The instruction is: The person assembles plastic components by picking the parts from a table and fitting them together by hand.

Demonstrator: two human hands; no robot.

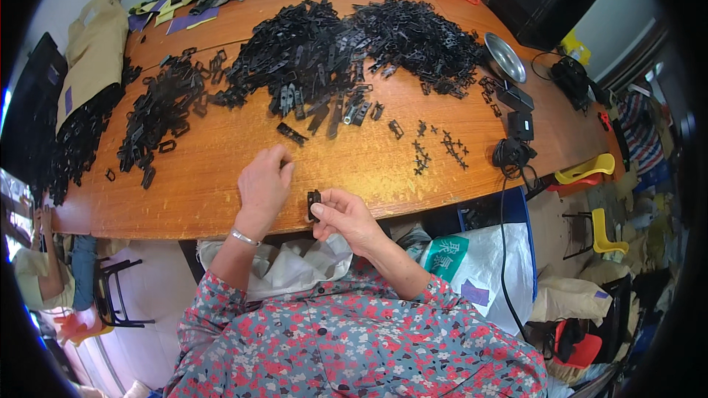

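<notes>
A small black plastic part, oblong and upright, is pinched between the thumb and fingers of my right hand just above the table's near edge. To its left, my left hand hovers low over the wood with curled fingers. Whatever its fingertips hold, if anything, is hidden. Just beyond that hand lies a single dark clip-like piece. A large heap of flat black plastic parts rises further back. Little black cross-shaped pieces and a small rectangular frame rest to the right.
The brown wooden table also bears a second black heap, loose frames, a sack, a metal bowl and a cable coil. A blue crate stands below the edge. Another person sits at far left.
</notes>
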